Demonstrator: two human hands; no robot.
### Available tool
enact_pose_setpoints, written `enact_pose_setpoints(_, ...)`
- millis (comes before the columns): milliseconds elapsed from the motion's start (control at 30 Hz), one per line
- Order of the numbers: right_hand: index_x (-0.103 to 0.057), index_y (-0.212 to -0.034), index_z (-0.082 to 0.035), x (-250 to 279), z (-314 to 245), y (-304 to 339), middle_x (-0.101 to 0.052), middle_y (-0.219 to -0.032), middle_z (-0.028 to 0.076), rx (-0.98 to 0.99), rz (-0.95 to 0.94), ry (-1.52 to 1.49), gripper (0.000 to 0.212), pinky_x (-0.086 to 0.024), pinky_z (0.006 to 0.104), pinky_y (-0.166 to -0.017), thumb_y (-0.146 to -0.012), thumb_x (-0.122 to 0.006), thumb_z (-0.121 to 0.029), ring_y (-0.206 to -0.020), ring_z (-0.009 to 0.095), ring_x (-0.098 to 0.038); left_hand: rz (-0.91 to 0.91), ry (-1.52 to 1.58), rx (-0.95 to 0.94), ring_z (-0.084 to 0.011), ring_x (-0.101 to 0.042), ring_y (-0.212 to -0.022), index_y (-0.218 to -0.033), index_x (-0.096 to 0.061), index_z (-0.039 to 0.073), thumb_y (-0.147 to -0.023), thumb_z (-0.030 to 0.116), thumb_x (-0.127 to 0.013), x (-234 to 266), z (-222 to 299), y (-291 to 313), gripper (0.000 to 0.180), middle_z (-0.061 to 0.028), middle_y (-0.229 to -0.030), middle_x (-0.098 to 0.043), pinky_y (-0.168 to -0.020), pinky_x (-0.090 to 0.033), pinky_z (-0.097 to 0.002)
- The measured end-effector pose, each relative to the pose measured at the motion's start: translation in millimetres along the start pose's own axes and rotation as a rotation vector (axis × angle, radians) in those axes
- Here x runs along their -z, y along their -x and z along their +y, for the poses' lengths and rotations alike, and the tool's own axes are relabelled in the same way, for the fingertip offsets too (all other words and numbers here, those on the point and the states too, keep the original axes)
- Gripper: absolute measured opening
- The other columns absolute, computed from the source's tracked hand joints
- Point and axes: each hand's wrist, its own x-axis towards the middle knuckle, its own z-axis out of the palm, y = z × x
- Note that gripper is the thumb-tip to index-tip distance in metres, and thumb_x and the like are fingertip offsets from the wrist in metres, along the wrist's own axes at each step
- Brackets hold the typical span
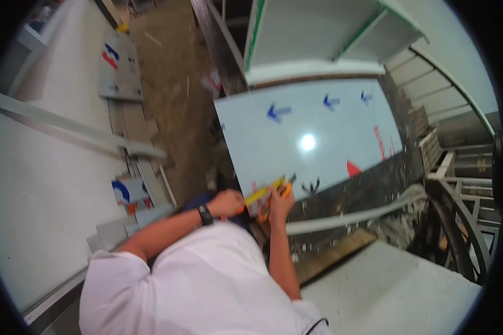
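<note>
The right hand (279,203) grips one orange-and-yellow tape measure (261,195); the left hand (226,203) meets its left end, grip unclear. Beyond both hands, one pale panel (246,134) carries three blue arrows (276,112) and red lettering (379,143).

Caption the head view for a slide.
Left hand and right hand hold a yellow tape measure over the near corner of a pale sheet with blue arrows.
</note>
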Motion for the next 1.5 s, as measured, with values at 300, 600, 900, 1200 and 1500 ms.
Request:
enact_pose_setpoints(300,-0.063,-0.097,-0.003,-8.0,-11.3,32.5,-0.064,-0.076,0.006,-0.111,-0.076,-0.13,0.023,-0.048,0.0254,-0.052,-0.081,-0.079,0.003,-0.054,0.013,-0.057,0.055,0.005,0.104,-0.0249,-0.068,-0.075,-0.105,-0.076,0.008,-0.093,0.044,-0.058,-5.2,7.7,-9.2,0.042,-0.0084,-0.09,-0.074,-0.069,-0.055,-0.0355)
enact_pose_setpoints(600,-0.067,-0.108,-0.002,-9.9,9.3,37.8,-0.065,-0.077,0.007,-0.013,-0.161,0.035,0.035,-0.051,0.0273,-0.056,-0.076,-0.081,0.004,-0.062,0.015,-0.06,0.037,0.055,0.079,-0.0239,-0.068,-0.081,-0.123,-0.066,0.0,-0.078,0.05,-0.072,9.1,31.1,-6.6,0.068,-0.0106,-0.095,-0.073,-0.073,-0.054,-0.0319)
enact_pose_setpoints(900,-0.067,-0.105,-0.002,6.1,26.6,30.7,-0.066,-0.081,0.007,-0.172,-0.299,-0.062,0.031,-0.049,0.0253,-0.055,-0.078,-0.082,0.002,-0.062,0.013,-0.057,-0.111,0.317,-0.023,-0.0196,-0.063,-0.072,-0.146,-0.036,-0.006,-0.077,0.03,-0.076,16.9,43.3,17.3,0.087,-0.0123,-0.09,-0.069,-0.063,-0.052,-0.028)
enact_pose_setpoints(1200,-0.066,-0.107,-0.002,9.6,33.8,32.6,-0.067,-0.084,0.007,-0.201,-0.28,-0.095,0.031,-0.048,0.0251,-0.052,-0.081,-0.082,0.0,-0.058,0.012,-0.055,-0.031,0.278,-0.035,-0.0198,-0.059,-0.067,-0.14,-0.041,-0.006,-0.086,0.035,-0.07,9.6,39.1,18.2,0.074,-0.0104,-0.087,-0.066,-0.062,-0.049,-0.0285)
enact_pose_setpoints(1500,-0.062,-0.118,-0.003,4.3,-18.9,70.0,-0.067,-0.091,0.007,-0.046,-0.41,-0.095,0.047,-0.048,0.0244,-0.053,-0.076,-0.085,-0.003,-0.063,0.012,-0.057,-0.244,0.914,0.056,-0.0179,-0.054,-0.106,-0.145,-0.039,0.002,-0.1,0.068,-0.051,15.1,58.4,6.3,0.08,-0.0107,-0.131,-0.048,-0.088,-0.049,-0.0324)
